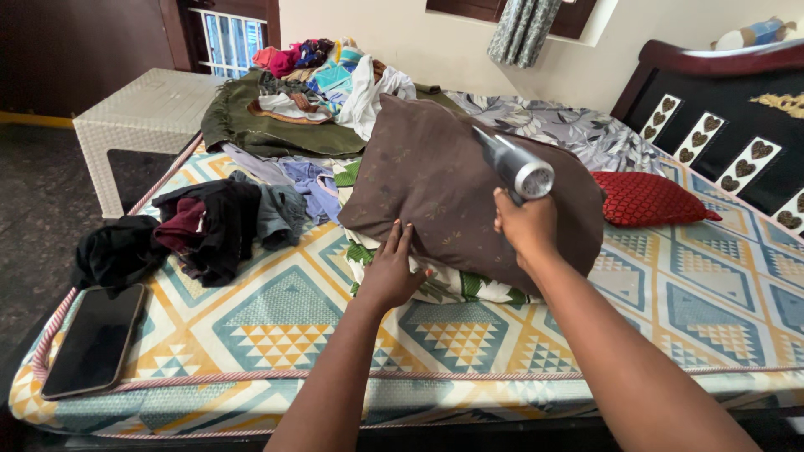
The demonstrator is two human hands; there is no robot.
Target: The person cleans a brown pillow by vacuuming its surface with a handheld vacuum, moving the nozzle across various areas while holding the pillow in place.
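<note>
A brown pillow [435,188] lies tilted on a green-and-white leaf-print pillow [452,287] in the middle of the bed. My left hand [392,269] presses flat against the brown pillow's lower edge, fingers spread. My right hand [526,228] grips the handle of a grey hair dryer [515,166], held above the pillow with its round end facing me.
The mattress [276,322] has a geometric patterned sheet. Dark clothes [213,222] lie at the left, a pile of mixed clothes [310,92] at the far end. A black phone [94,341] rests near the left corner. A red cushion [649,198] sits by the headboard [729,125]. A white wicker table [142,113] stands at the left.
</note>
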